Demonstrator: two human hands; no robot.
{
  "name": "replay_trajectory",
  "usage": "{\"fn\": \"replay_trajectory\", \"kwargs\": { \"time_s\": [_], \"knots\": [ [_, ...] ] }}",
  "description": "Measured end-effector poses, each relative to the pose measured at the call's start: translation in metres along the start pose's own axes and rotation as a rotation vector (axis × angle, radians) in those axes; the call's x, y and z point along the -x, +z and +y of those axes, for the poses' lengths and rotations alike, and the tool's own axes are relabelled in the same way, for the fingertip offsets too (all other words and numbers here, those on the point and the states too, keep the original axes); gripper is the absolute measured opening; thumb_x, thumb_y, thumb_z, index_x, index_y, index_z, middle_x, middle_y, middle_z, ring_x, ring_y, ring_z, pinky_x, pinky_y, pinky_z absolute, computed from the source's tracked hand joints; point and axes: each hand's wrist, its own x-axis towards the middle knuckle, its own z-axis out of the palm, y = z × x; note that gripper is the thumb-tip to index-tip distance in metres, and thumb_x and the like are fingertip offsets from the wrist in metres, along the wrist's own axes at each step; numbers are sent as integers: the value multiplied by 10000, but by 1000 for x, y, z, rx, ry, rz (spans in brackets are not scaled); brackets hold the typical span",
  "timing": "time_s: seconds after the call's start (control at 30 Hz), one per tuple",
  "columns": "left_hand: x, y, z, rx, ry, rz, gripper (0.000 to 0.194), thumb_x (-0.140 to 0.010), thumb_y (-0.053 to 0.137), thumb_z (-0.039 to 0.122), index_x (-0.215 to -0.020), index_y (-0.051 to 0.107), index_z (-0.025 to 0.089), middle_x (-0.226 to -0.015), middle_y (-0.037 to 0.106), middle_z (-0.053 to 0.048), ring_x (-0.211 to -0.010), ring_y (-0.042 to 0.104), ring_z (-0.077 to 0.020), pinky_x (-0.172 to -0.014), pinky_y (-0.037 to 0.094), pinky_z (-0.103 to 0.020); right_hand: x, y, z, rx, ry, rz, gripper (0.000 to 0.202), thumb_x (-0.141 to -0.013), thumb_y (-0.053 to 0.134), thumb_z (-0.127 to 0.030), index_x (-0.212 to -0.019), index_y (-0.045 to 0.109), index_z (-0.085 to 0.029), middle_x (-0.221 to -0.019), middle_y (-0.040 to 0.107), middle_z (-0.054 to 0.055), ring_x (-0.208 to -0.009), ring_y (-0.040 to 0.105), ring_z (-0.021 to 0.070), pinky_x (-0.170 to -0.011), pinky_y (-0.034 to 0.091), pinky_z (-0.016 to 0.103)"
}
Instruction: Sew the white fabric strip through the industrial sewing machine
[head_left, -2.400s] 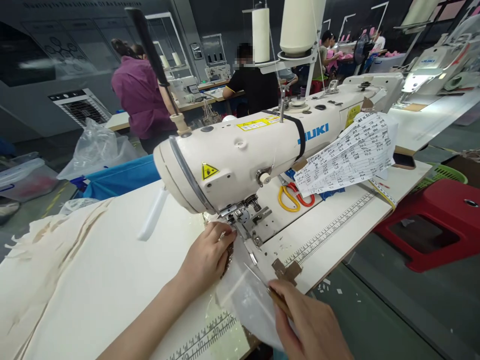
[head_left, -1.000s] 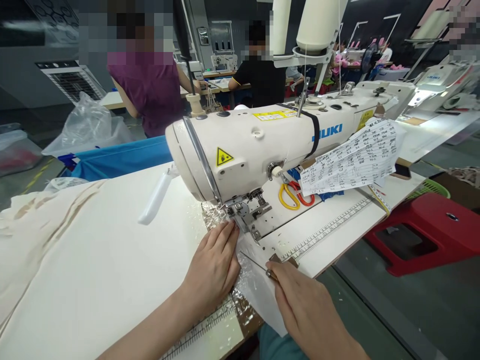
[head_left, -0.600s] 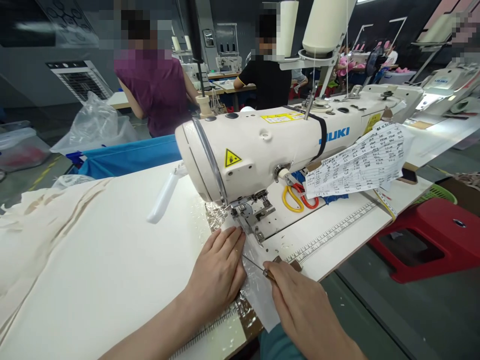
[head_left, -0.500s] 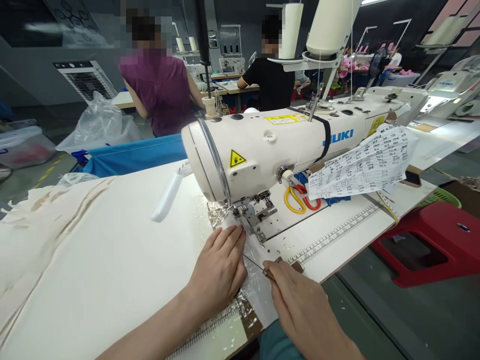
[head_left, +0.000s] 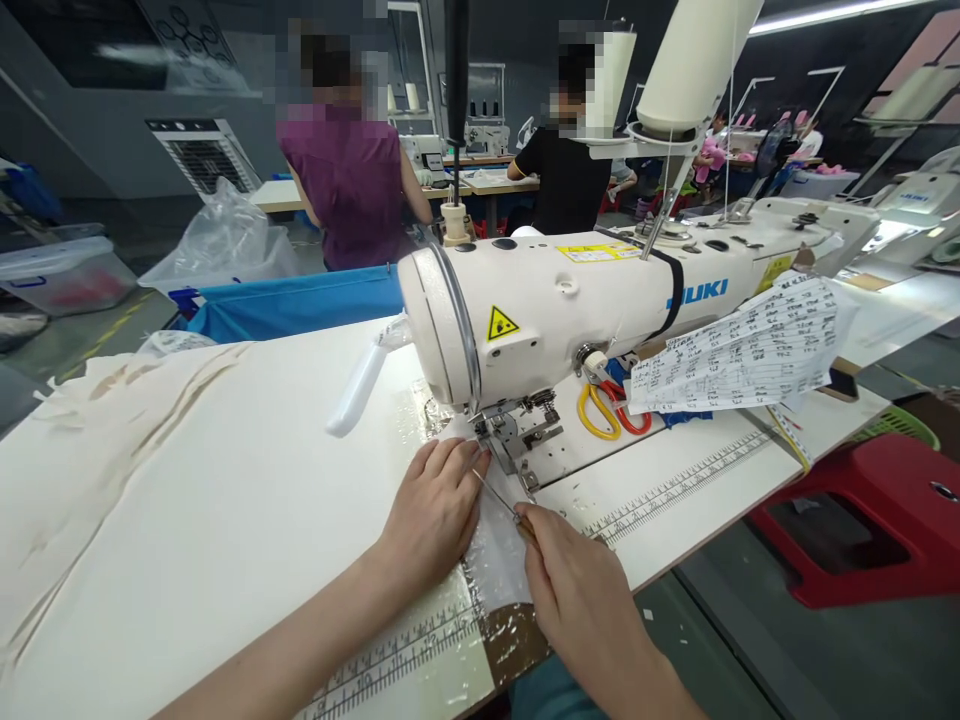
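My left hand (head_left: 435, 503) lies on a piece of thin white fabric (head_left: 498, 568), fingers stretched toward the presser foot (head_left: 484, 428) of the white sewing machine (head_left: 532, 310). Its fingertips are just in front of the foot, pressing the cloth down. In my right hand (head_left: 581, 590) is an awl (head_left: 495, 492), gripped by its brownish handle. The awl's thin metal shaft points to the fabric beside my left fingertips; the very tip is hard to make out. The fabric runs from under the machine's needle area toward the table's front edge.
Yellow and red-handled scissors (head_left: 600, 412) lie behind the needle area, beside handwritten paper sheets (head_left: 739, 350). Cream cloth pieces (head_left: 97, 440) lie on the left. A red stool (head_left: 877, 520) stands at right. Two people sit beyond the blue cloth bin (head_left: 300, 305).
The fabric has slid forward toward the needle, its near end now farther from the table's edge. My right hand and the awl have moved forward with it. The camera view has shifted slightly.
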Motion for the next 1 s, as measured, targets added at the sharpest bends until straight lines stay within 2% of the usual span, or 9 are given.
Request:
{"fn": "replay_trajectory", "kwargs": {
  "time_s": [0.13, 0.33, 0.53, 0.63, 0.8, 1.0],
  "knots": [
    [0, 1, -6, -64, 12, 4, 352, -946, 406, 65, -1180, 668, 71, -1238, 675, -136, -1212, 552, -298, -1037, 426, -463, 0, 2, -1, -44, -21, 68, 337, -902, 393, -55, -1159, 606, -99, -984, 779, 120, -770, 768, 244, -556, 602, 331],
    [4, -7, 11, 76, 4, -46, 386, -991, 382, 217, -1225, 651, 71, -1276, 661, -140, -1255, 537, -302, -1082, 393, -473, 2, 1, -2, -20, -33, 79, 350, -909, 381, -76, -1158, 627, -84, -950, 781, 134, -729, 769, 244, -543, 596, 320],
    [7, -5, 17, 78, 4, -32, 408, -991, 372, 220, -1265, 629, 61, -1300, 647, -153, -1244, 557, -292, -1089, 381, -468, 12, -9, 3, -76, -35, 88, 340, -932, 360, -98, -1150, 619, -129, -914, 773, 85, -692, 751, 224, -522, 579, 317],
    [8, -4, 17, 66, 16, -48, 416, -979, 373, 203, -1271, 623, 45, -1303, 641, -166, -1248, 554, -307, -1091, 376, -476, 19, -13, 15, -126, 21, 128, 306, -972, 378, -148, -1165, 615, -140, -948, 776, 83, -721, 752, 201, -540, 569, 273],
    [8, -6, 22, 56, 9, -31, 424, -1010, 350, 247, -1267, 631, 59, -1288, 652, -159, -1242, 557, -297, -1107, 359, -467, 27, -13, 34, -282, 158, 122, 262, -1012, 403, -239, -1136, 632, -213, -841, 744, 15, -680, 716, 158, -575, 543, 220],
    [10, -6, 27, 54, 1, -57, 430, -1006, 355, 250, -1295, 610, 59, -1314, 635, -160, -1261, 541, -293, -1119, 347, -452, 31, -6, 39, -382, 206, 133, 249, -1022, 427, -274, -1163, 630, -236, -861, 735, 6, -681, 707, 142, -578, 522, 189]
  ]
}}
